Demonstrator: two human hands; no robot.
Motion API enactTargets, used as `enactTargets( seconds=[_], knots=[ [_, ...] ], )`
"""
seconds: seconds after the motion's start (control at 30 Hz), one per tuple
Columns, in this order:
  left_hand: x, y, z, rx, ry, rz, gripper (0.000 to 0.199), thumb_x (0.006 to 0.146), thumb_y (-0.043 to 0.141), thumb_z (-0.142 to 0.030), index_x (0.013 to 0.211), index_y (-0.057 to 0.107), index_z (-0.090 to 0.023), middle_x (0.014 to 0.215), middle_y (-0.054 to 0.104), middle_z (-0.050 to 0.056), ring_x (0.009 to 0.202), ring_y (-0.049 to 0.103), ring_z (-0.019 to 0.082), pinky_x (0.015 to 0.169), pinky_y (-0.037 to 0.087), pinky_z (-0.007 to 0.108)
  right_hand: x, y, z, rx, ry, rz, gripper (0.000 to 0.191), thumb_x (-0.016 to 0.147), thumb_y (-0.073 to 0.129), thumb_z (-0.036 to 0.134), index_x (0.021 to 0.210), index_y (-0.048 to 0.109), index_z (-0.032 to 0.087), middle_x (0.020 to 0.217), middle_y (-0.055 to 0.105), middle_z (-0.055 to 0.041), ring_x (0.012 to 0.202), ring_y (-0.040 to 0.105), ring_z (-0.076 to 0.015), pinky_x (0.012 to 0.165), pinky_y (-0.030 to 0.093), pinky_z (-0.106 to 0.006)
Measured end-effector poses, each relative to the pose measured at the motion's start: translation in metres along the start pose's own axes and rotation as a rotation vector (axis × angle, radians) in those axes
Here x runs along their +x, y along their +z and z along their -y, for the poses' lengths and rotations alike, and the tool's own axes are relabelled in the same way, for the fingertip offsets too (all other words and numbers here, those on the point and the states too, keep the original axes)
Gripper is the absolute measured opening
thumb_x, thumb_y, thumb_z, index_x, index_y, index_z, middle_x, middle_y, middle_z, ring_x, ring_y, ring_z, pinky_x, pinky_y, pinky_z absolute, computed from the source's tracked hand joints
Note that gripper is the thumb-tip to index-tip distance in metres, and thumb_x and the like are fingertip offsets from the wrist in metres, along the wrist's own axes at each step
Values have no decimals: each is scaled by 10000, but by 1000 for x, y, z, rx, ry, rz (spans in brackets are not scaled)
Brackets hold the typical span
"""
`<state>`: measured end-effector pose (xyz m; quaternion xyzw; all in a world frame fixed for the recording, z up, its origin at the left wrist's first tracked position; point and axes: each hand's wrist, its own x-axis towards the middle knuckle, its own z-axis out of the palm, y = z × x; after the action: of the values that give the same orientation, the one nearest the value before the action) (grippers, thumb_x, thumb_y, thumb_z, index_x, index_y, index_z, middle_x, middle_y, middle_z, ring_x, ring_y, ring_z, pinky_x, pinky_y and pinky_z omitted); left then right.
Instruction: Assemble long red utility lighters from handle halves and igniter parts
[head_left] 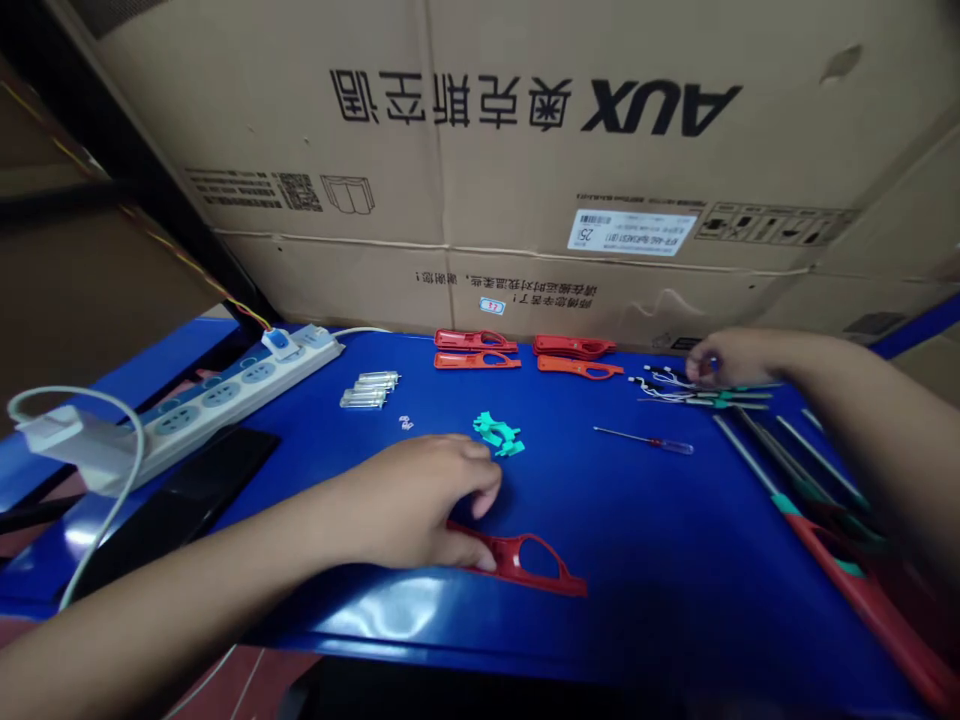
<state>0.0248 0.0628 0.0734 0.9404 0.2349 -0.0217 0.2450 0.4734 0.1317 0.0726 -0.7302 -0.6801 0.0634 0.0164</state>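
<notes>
Red shell [525, 565] lies on a glossy blue bench [660, 540], its narrow end tucked under the left hand [420, 500], whose fingers curl down close together at the near edge of the piece; whether they grip it or only touch it cannot be told. Loose shell on that slick surface could skate if pressed off-center. The part shows a deep red, with an oval opening and a tapered tail. Just ahead of the left fingers sits a small heap of green clips [497, 433], close enough that a careless sweep of the wrist might scatter them, and tiny white bits [406, 422] nearby could easily be lost. Across the bench, the right hand [731, 358] hovers with its fingers bunched narrowly above wired leads [697, 395]; any hold is hidden from this view. A snagged wire could drag the neighboring leads out of line. A small screwdriver [643, 440] lies loose in the middle of the bench, and metal tubes [367, 390] beside a power strip [225, 410] could roll if knocked. Two rows of red shells [525, 350] line the far edge against a cardboard carton [525, 150].
</notes>
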Motion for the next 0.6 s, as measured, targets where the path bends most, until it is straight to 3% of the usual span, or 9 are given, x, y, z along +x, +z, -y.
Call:
enactTargets(
  seconds=[0.1,0.13,0.23,0.4,0.6],
  knots=[
    [6,14,7,-112,82,-64,471,727,813,-512,1054,655,-212,993,664,36,903,621,214,744,459,304,-13,5,-12,-50,-76,261,108,651,703,85,635,706,191,622,692,-15,560,593,-151,598,404,-274],
    [9,20,9,-139,102,-68,535,703,828,-520,1110,654,-220,1017,670,41,909,628,217,748,465,304,-18,8,-15,-68,-95,286,90,671,684,107,663,710,193,667,708,-32,593,606,-163,615,408,-281],
    [16,34,13,-211,126,-72,637,673,848,-537,1190,648,-222,996,680,44,874,636,204,732,475,291,-32,17,-19,-115,-149,258,70,726,626,169,735,690,192,785,720,-79,696,625,-195,672,424,-296],
    [21,36,22,-187,220,-48,582,661,861,-519,1115,689,-199,940,671,37,805,618,170,681,463,258,-46,19,-16,-163,-239,184,82,731,573,222,765,643,195,891,707,-115,793,621,-223,744,439,-308],
    [21,35,33,-65,220,-67,510,690,839,-485,1082,698,-191,874,650,26,729,588,148,619,415,240,-60,-16,2,-225,-278,35,153,789,531,290,851,626,187,936,697,-131,826,616,-238,764,446,-331]
  ],
)
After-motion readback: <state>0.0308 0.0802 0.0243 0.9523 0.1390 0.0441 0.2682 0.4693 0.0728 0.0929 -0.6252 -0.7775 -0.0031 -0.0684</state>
